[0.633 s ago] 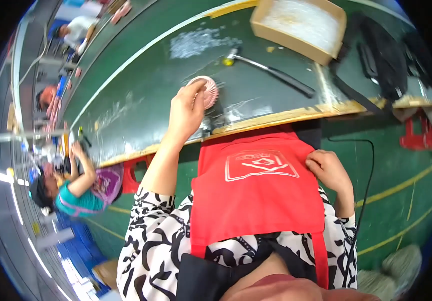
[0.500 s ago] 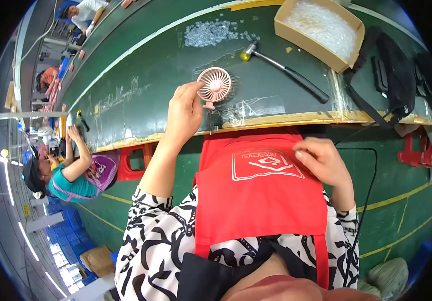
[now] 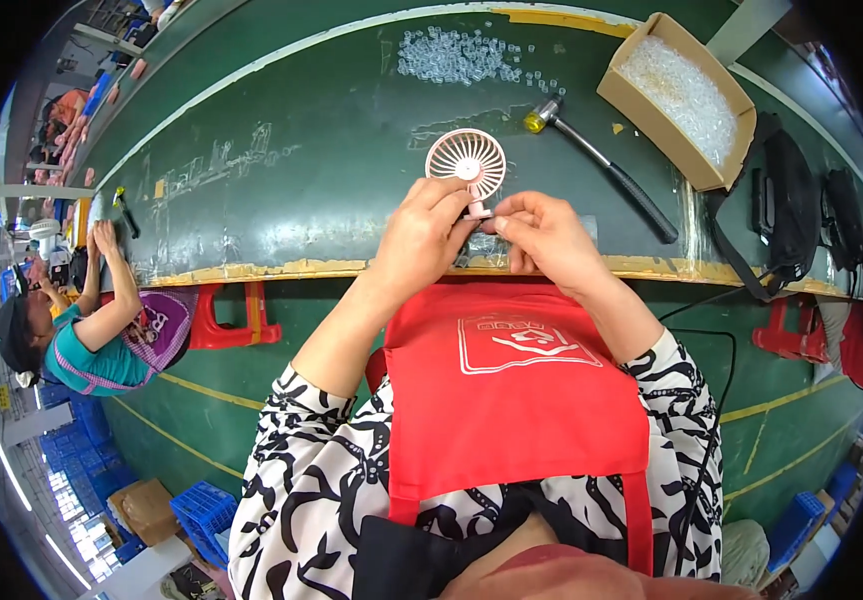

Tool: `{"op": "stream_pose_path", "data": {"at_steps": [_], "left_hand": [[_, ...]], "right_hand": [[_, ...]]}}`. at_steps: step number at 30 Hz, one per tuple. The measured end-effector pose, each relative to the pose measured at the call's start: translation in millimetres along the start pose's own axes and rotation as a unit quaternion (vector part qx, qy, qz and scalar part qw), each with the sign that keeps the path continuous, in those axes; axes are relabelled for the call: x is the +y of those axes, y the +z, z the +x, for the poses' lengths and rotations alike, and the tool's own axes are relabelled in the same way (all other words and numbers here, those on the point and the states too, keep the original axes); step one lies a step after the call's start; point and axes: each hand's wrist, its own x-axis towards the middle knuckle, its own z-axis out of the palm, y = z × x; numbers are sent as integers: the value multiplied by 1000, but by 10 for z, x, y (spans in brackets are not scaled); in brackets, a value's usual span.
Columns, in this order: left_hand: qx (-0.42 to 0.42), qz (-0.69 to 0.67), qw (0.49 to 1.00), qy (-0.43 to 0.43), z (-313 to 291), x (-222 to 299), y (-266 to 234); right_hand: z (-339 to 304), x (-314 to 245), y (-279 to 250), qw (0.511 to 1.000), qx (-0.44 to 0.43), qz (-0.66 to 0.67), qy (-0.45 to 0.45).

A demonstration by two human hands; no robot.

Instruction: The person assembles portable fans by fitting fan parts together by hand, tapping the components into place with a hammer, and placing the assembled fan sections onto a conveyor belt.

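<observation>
A pale pink fan head [image 3: 467, 168] with a round slatted grille and short neck is held at the near part of the green table. My left hand [image 3: 421, 232] is closed around its neck, with thumb and fingers at the base. Close against it, my right hand [image 3: 551, 238] pinches at the bottom of the neck. Whatever small part lies between those fingertips is hidden. To the right of the fan, a hammer [image 3: 606, 168] with a yellow tip and black grip rests on the table.
Small clear plastic pieces [image 3: 456, 57] lie piled at the far side. An open cardboard box [image 3: 654, 128] of clear pieces stands far right, beside a black bag [image 3: 793, 200]. At left, a co-worker [image 3: 86, 350] sits near a red stool [image 3: 216, 325]. A cable [image 3: 733, 370] hangs at right.
My right hand has come up from beside the red apron to the fan's base. My left hand has shifted from the grille's edge to the neck. The view has also shifted somewhat.
</observation>
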Motion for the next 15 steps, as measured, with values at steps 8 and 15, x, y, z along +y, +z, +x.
{"op": "stream_pose_path", "data": {"at_steps": [8,15], "left_hand": [[55,-20,998,-26,130,21,117],[67,-63,993,-79,165,-1,72]], "right_hand": [[162,136,94,997,25,64,-31],[196,28,36,995,38,-52,-70]]}}
